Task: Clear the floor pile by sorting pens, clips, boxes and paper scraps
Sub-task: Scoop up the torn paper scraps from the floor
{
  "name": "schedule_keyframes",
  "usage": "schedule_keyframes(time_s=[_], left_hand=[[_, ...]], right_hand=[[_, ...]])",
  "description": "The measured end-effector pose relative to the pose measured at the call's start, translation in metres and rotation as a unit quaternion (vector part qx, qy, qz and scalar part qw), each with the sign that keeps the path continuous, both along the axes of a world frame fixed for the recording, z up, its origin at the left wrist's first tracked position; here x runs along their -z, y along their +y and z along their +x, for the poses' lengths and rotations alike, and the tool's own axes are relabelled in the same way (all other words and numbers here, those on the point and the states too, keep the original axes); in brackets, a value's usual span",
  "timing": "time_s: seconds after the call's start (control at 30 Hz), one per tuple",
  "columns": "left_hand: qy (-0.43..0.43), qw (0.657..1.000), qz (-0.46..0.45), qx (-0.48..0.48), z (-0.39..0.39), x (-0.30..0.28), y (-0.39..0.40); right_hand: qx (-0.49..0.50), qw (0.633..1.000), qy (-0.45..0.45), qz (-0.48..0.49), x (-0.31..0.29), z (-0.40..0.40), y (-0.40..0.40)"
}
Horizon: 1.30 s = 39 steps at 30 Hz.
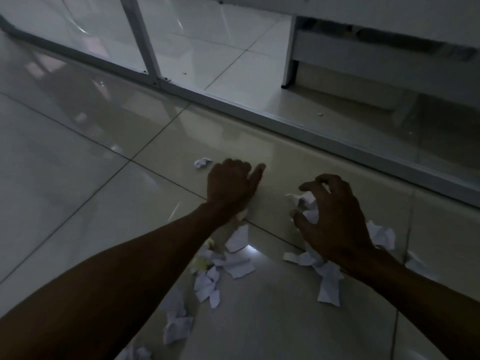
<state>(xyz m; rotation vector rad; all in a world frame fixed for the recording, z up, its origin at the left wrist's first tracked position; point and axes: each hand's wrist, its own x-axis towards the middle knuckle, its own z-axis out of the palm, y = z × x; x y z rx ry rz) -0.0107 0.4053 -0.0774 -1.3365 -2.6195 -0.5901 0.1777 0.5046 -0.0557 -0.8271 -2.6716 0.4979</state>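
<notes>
Two hands are low over the tiled floor (pixel 78 178): the left hand (pixel 230 187) has fingers curled on a white scrap, the right hand (pixel 335 216) claws crumpled paper (pixel 307 206), and more paper scraps (pixel 233 261) lie toward 6 o'clock.

No legible txt, labels or nos. anywhere.

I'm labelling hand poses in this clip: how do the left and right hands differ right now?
The left hand is a loose fist, thumb stretched toward the frame; a bit of white shows by it. The right hand has its fingers spread and curled like a claw round crumpled paper scraps. The left reaches farther forward than the right. Both are knuckles-up, low over the floor.
</notes>
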Motion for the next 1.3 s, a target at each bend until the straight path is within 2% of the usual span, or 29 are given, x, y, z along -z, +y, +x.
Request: schedule_keyframes(time_s=[0.07, 0.17, 0.27, 0.37, 0.43, 0.57, 0.63, 0.77, 0.93, 1.03, 1.13, 1.23, 1.3], left_hand=[[0.026, 0.997, 0.031, -0.062, -0.024, -0.003, -0.010], [0.022, 0.991, -0.021, -0.127, -0.060, -0.001, -0.022], [-0.007, 0.989, -0.080, -0.127, -0.079, 0.011, -0.029], [-0.024, 0.988, -0.108, -0.111, -0.077, 0.022, -0.028], [-0.047, 0.988, -0.081, -0.119, -0.072, 0.024, -0.027], [-0.058, 0.991, -0.052, -0.112, -0.069, 0.026, -0.026], [-0.073, 0.989, -0.043, -0.120, -0.068, 0.026, -0.025], [-0.079, 0.977, -0.087, -0.175, -0.070, 0.028, -0.025], [-0.028, 0.973, -0.138, -0.183, -0.068, 0.025, -0.034], [-0.009, 0.971, -0.153, -0.183, -0.059, 0.020, -0.036], [-0.030, 0.976, -0.142, -0.161, -0.051, 0.019, -0.039], [-0.080, 0.992, -0.042, -0.085, -0.040, 0.017, -0.044], [-0.082, 0.996, 0.031, -0.014, -0.031, 0.016, -0.050]], right_hand=[[0.034, 0.998, 0.000, 0.043, 0.001, -0.008, 0.003], [0.075, 0.990, -0.122, 0.009, 0.003, -0.014, 0.007], [0.062, 0.976, -0.202, -0.061, 0.014, -0.015, 0.006], [0.023, 0.975, -0.210, -0.067, 0.027, -0.018, 0.002], [-0.001, 0.983, -0.182, -0.027, 0.035, -0.017, -0.001], [-0.016, 0.993, -0.047, 0.107, 0.048, -0.007, -0.009], [-0.032, 0.992, -0.013, 0.120, 0.053, -0.003, -0.011], [-0.073, 0.990, 0.046, 0.110, 0.056, 0.003, -0.011], [-0.117, 0.983, 0.140, -0.008, 0.039, 0.007, -0.014], [-0.074, 0.978, 0.189, -0.051, 0.017, 0.015, -0.008], [-0.008, 0.975, 0.216, -0.048, -0.002, 0.031, 0.007], [0.087, 0.968, 0.229, -0.046, -0.009, 0.056, 0.027], [0.155, 0.962, 0.213, -0.069, -0.009, 0.073, 0.039]])
